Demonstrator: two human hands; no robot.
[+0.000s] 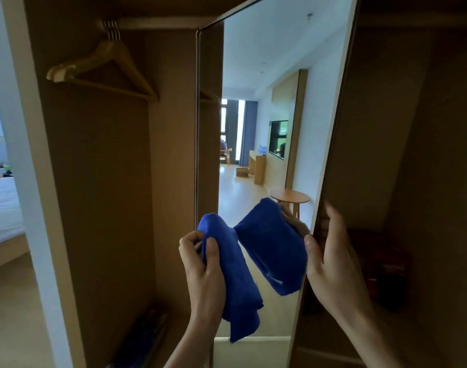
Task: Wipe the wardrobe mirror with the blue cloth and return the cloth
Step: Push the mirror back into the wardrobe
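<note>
Several wooden hangers (102, 70) are hung together from a pale rail (152, 23) at the top of an open brown compartment (107, 181). At the far left, a bed (1, 208) covered in white is seen, with small dark items (1, 168) laid farther back on it. Light wooden flooring (12, 314) is seen below. On the right, a reddish object (386, 261) is set in deep shadow.

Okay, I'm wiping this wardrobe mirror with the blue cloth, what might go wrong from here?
1. The right hand grips the mirror by its outer edge, fingers curled behind it; if the mirror swings against the wardrobe, they might get pinched.
2. Its thumb sits at the edge of the glass and may leave prints.
3. The left hand holds the cloth bunched, a loose end hanging, so it may miss patches.
</note>
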